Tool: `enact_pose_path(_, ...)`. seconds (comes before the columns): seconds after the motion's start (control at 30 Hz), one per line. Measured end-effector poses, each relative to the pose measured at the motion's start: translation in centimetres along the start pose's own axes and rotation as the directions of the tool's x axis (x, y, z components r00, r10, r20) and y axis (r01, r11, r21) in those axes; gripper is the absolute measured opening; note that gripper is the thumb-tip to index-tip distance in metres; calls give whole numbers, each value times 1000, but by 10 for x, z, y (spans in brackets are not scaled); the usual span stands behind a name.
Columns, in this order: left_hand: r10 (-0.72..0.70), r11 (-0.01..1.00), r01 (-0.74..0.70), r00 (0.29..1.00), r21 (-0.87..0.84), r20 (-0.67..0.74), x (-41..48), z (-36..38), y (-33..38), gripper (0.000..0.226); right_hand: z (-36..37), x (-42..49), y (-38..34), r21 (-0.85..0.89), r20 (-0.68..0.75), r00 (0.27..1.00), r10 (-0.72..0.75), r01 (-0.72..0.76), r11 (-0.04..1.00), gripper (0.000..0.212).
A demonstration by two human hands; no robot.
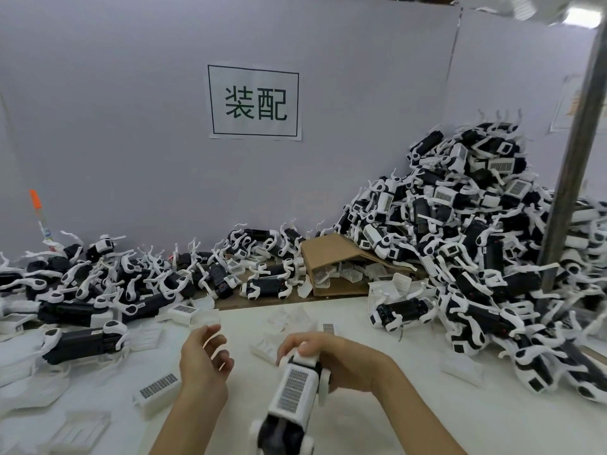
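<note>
Head-camera view looking down at a white table backed by a grey panel.

At the far left edge, an orange-capped tube stands against the panel. Below it, a low heap of black-and-white toy robot dogs spreads across the left of the frame, with white legs sticking out every way. A lone dog lies on the table just in front of that heap. In the lower left, a clear tray and a white cover with a barcode label lie on the table.

Left of centre in the lower frame, the left hand hovers over the table. Its palm faces right, and its fingers are loosely curled and a little apart, holding nothing.

In the upper centre, a paper sign with two Chinese characters hangs on the panel.

In the lower centre, near the left hand but not touching it, the right hand grips the toy, with fingers and thumb curled round its far end. The toy is held above the table, its barcoded white top facing up and its black end toward the bottom edge.

Right of centre, bent cardboard shelters small clear parts. A tall heap of the same dogs fills the right side, and a grey pole rises in front of it.
</note>
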State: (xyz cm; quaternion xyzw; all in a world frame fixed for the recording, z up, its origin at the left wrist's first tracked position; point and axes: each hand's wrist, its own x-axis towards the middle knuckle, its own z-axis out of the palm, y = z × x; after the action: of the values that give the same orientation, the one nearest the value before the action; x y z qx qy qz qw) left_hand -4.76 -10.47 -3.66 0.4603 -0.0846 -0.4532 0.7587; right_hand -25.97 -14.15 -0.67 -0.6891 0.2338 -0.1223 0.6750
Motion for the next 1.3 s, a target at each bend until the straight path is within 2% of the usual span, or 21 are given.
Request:
enact_pose_path(0.1,-28,999,29,999,-22,15,-1,0,1,20,-11,-11,-15,-88,118,993,-8,18,996,34)
enact_pose_path(0.13,-33,999,34,999,-29,21,-1,0,1,20,-17,-12,-26,-84,82,994,-74,81,993,33)
enact_pose_path(0.17,-37,999,38,999,-35,29,0,-1,2,20,-24,-13,-38,-15,-17,982,-187,186,982,32)
enact_pose_path(0.2,-40,998,41,998,-37,39,0,0,3,20,-35,-14,-53,112,-163,935,-316,336,935,32)
enact_pose_path(0.27,-47,998,48,998,-33,52,0,0,3,19,-60,-19,-89,303,-466,742,-482,645,701,38)
enact_pose_path(0.3,-54,998,55,997,-28,50,0,0,3,19,-73,-23,-106,287,-576,654,-491,724,627,40)
enact_pose_path(0.33,-61,998,63,997,-23,49,0,0,3,19,-83,-26,-119,229,-641,604,-474,740,632,38)
enact_pose_path(0.37,-68,997,70,996,-22,52,0,-1,3,19,-90,-28,-126,168,-673,589,-447,711,683,38)
enact_pose_path(0.43,-79,996,81,995,-25,61,1,0,2,20,-100,-27,-121,63,-701,601,-383,588,807,44)
enact_pose_path(0.5,-85,996,87,994,-25,65,2,1,2,20,-101,-25,-101,-17,-711,616,-339,467,884,45)
enact_pose_path(0.63,-85,996,87,994,-21,64,2,0,1,19,-92,-14,-52,5,-758,623,-193,301,954,26)
enact_pose_path(0.8,-86,995,89,994,-39,68,2,2,1,19,-69,18,-22,-107,-761,641,-100,28,994,26)
enact_pose_path(0.9,-91,995,93,995,-44,49,0,0,2,18,-49,36,-6,-317,-710,684,-167,-99,943,39)
enact_pose_path(0.97,-73,997,75,997,-36,33,-1,-1,6,18,-35,48,11,-465,-692,678,-247,-157,871,52)
enact_pose_path(1.07,4,999,-3,1000,43,-23,-4,-1,9,17,-21,60,34,-663,-642,716,-276,-337,668,61)
enact_pose_path(1.13,56,990,-53,998,131,-24,-8,2,12,15,-20,64,44,-743,-603,745,-284,-396,540,50)
enact_pose_path(1.23,7,982,-43,981,183,193,-14,9,35,15,-23,63,50,-763,-599,722,-347,-382,521,31)
enact_pose_path(1.3,104,922,-214,939,322,327,-9,11,64,15,-23,62,49,-769,-600,712,-365,-386,510,26)
